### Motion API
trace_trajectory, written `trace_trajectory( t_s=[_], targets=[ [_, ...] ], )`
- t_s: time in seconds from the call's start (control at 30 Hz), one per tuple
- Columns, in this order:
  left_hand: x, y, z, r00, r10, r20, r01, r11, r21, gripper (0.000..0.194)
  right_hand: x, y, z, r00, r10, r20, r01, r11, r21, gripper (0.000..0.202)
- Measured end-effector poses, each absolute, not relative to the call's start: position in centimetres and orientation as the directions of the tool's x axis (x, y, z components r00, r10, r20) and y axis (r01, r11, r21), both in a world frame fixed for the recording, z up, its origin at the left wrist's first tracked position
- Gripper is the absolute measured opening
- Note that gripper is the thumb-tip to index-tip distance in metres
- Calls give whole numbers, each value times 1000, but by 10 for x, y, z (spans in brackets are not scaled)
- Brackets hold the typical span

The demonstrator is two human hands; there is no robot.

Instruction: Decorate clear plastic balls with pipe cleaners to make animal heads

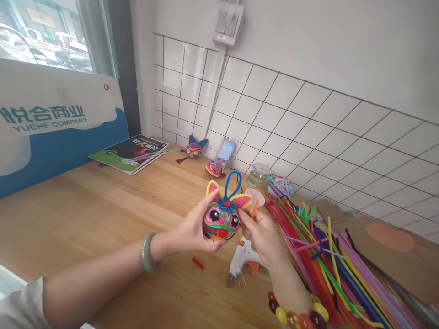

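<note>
A round, multicoloured animal head (pixel 222 221) faces the camera, with dark glossy eyes, pink ears edged in yellow, a blue flower and a tall blue loop on top. My left hand (pixel 194 226) wraps round its left side, the thumb at the base of one ear. On the other side, my right hand (pixel 262 233) has its fingers pinched near the right ear and cheek. A short orange stem (pixel 254 209) sticks up from the right fingers. Partly behind my right wrist, a white glue gun (pixel 241 260) lies on the table.
Many coloured pipe cleaners (pixel 322 260) spread over the right side beside brown cardboard (pixel 387 256). Along the grid wall stand a blue-eared figure (pixel 194 148), a striped figure (pixel 214 169) and a glass jar (pixel 257 175). A magazine (pixel 132 153) lies at back left; a red piece (pixel 198 263) lies in front.
</note>
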State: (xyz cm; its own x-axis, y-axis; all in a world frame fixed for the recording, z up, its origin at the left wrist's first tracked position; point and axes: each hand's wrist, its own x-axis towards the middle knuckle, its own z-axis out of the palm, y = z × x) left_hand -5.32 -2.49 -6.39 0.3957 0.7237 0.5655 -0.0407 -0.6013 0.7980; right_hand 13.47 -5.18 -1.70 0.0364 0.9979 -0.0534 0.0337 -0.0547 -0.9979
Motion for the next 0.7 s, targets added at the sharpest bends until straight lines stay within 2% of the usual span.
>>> trace_trajectory(
  t_s=[0.37, 0.53, 0.7],
  targets=[
    [-50, -27, -55, 443, 721, 532, -224, -486, 845, 116, 135, -52, -17, 43, 997, -63, 40, -65, -997, 46],
    [-48, -23, -57, 391, 695, 603, -355, -490, 796, 117, 138, -54, -9, -37, 994, -104, 22, -103, -994, 53],
    [-50, -21, -50, 353, 752, 556, -383, -426, 820, 118, 137, -56, -8, -213, 966, -144, 70, -132, -989, 54]
  ],
)
